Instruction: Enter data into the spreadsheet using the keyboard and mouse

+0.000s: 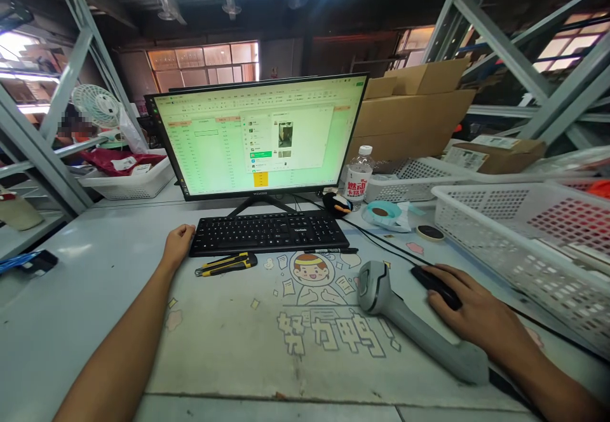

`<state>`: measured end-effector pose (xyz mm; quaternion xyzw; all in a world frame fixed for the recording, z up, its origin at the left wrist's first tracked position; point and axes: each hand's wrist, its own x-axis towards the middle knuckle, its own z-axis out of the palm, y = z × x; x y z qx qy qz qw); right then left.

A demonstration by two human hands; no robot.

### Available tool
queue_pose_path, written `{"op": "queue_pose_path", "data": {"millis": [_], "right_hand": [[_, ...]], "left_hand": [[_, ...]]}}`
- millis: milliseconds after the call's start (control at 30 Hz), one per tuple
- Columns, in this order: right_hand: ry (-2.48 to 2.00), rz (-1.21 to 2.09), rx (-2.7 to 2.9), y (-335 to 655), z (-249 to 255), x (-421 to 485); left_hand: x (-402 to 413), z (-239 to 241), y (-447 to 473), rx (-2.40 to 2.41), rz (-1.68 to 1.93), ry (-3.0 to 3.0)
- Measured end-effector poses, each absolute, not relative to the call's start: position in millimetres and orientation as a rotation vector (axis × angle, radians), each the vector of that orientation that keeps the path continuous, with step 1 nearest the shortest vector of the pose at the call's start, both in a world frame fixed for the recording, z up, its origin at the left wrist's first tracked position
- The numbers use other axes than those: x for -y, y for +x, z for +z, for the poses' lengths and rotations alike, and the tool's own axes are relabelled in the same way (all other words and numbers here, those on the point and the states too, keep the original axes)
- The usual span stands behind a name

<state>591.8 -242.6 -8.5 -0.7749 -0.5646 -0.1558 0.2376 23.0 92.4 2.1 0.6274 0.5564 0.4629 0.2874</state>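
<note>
R hand (469, 304) is resting palm-down over the mouse (437, 287), fingers draping fwd across the top & thumb hugging the near side, so it's basically gripping it. Mouse is sitting on the R part of the mat (223, 358), just R of the scanner (419, 330), which is lying on its side w/ its head pointing up-left & its handle running down toward the R forearm.

L hand (180, 244) is sitting by the L end of the keyboard (269, 231), fingers curling in like a loose fist. Can't tell if it's actually touching the kbd or pinching anything tbh.

Cutter (226, 264) (yellow/black) is lying just below the kbd on the L, & a black pen (331, 251) is lying along its lower edge on the R. Monitor (210, 161) is standing behind, showing a spreadsheet w/ a chat window on top; text's too small to read.

R of the monitor a clear bottle (358, 180) is standing upright, w/ a teal roll (384, 212) lying nearby. White basket (505, 250) is sitting on the far R, & cardboard boxes (405, 117) are piling up behind.
</note>
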Motion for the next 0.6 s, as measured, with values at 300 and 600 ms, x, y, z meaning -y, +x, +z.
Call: {"op": "queue_pose_path", "data": {"millis": [300, 600], "right_hand": [[-2.112, -0.404, 1.583, 595.4, -3.2, 244.3], [-1.611, -0.196, 1.925, 404.3, 96.2, 141.5]], "left_hand": [[-80.5, 13.6, 38.4, -1.464, 1.318, 1.894], [-100.1, -9.2, 32.8, -1.22, 1.108, 2.34]]}}
